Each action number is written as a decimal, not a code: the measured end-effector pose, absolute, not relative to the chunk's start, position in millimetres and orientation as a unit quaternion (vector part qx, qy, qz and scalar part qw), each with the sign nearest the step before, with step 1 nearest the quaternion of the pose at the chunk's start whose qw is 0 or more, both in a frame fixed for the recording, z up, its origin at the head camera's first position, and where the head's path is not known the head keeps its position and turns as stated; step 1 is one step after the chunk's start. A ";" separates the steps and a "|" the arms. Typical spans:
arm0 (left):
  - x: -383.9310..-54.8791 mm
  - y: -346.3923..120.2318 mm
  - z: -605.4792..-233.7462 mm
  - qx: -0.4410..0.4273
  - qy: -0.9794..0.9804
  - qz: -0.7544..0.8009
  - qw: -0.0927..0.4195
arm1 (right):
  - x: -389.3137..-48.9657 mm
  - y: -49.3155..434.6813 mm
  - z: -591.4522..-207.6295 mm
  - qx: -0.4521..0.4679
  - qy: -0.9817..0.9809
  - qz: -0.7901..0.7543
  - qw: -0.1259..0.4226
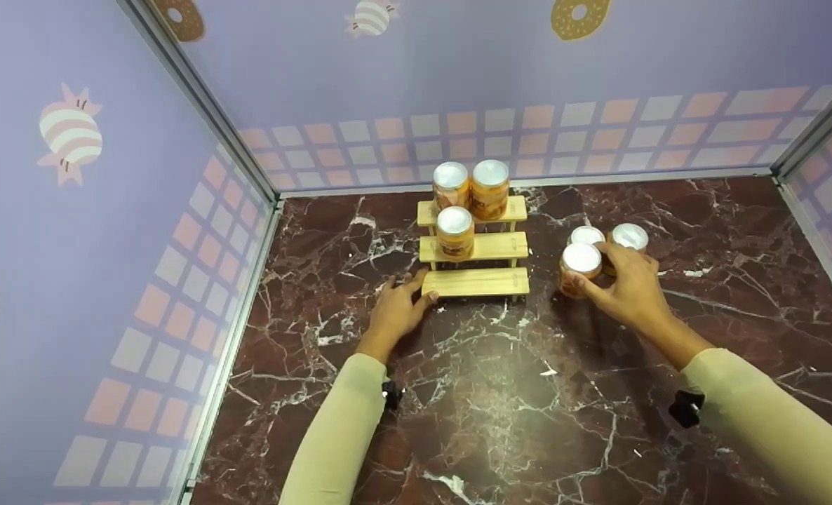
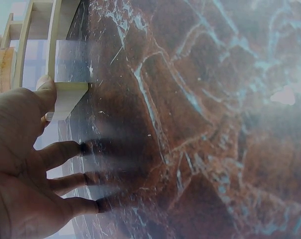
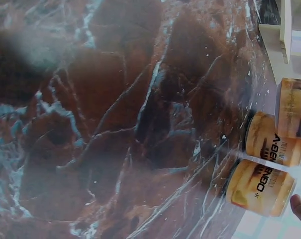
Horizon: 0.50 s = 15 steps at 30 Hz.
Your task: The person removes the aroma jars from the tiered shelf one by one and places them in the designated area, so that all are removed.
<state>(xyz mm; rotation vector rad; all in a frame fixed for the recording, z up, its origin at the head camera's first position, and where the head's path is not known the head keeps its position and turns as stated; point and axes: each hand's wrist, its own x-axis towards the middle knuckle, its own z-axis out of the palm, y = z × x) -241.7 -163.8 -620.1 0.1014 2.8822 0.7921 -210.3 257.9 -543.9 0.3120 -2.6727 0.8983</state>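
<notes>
A three-step wooden display stand point(image 1: 475, 282) stands on the marbled tabletop. My left hand point(image 1: 396, 308) pinches the left end of its lowest step between thumb and index finger; the other fingers point(image 2: 65, 152) spread towards the table. To the right, my right hand point(image 1: 630, 289) grips an orange-labelled can point(image 1: 580, 273) with a pale lid. In the right wrist view this can point(image 3: 292, 107) sits higher than two similar cans, and most of that hand is out of frame. Those two, a can point(image 1: 587, 235) and another can point(image 1: 629, 237), stand just behind it.
Two cans, one left point(image 1: 451, 184) and one right point(image 1: 490, 188), occupy the top step. A single can point(image 1: 455, 235) stands at the left of the middle step. Patterned purple walls point(image 1: 402, 77) border the table at the back and sides.
</notes>
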 end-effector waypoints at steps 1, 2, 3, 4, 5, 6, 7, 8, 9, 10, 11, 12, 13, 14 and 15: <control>-238.7 -162.4 -612.9 0.032 0.961 0.264 0.079 | -209.3 258.9 -544.6 0.108 -0.932 0.312 0.152; -236.4 -161.0 -606.9 0.029 0.960 0.264 0.083 | -208.4 259.9 -545.6 0.107 -0.931 0.313 0.153; -236.2 -160.5 -607.3 0.031 0.962 0.259 0.079 | -207.6 260.9 -546.7 0.107 -0.931 0.314 0.153; -236.8 -160.6 -610.0 0.033 0.964 0.255 0.073 | -206.4 261.9 -547.6 0.106 -0.931 0.315 0.155; -234.5 -159.3 -603.1 0.031 0.962 0.258 0.080 | -205.4 262.9 -548.8 0.106 -0.930 0.315 0.157; -232.7 -158.3 -597.1 0.030 0.961 0.259 0.088 | -204.6 264.1 -550.3 0.106 -0.929 0.317 0.158; -233.6 -159.2 -600.8 0.034 0.962 0.257 0.082 | -203.5 265.2 -551.8 0.106 -0.928 0.319 0.159; -232.8 -158.4 -598.8 0.035 0.963 0.253 0.083 | -202.7 266.4 -553.7 0.106 -0.927 0.321 0.161; -236.8 -160.9 -607.7 0.038 0.964 0.249 0.081 | -201.9 267.7 -555.7 0.106 -0.926 0.322 0.163; -238.9 -162.1 -610.5 0.038 0.964 0.249 0.083 | -201.1 268.9 -557.6 0.106 -0.926 0.322 0.165; -236.7 -161.3 -602.9 0.040 0.965 0.245 0.087 | -200.6 270.1 -559.6 0.106 -0.926 0.321 0.165; -240.3 -163.1 -611.2 0.042 0.965 0.246 0.082 | -200.2 271.0 -561.3 0.105 -0.927 0.321 0.165; -244.0 -164.8 -620.3 0.046 0.966 0.242 0.076 | -199.6 271.7 -562.9 0.103 -0.927 0.319 0.165; -245.8 -165.0 -622.8 0.044 0.967 0.240 0.077 | -199.2 272.3 -564.2 0.102 -0.928 0.318 0.164; -248.4 -166.3 -628.0 0.045 0.966 0.242 0.076 | -198.9 272.8 -565.5 0.100 -0.929 0.317 0.163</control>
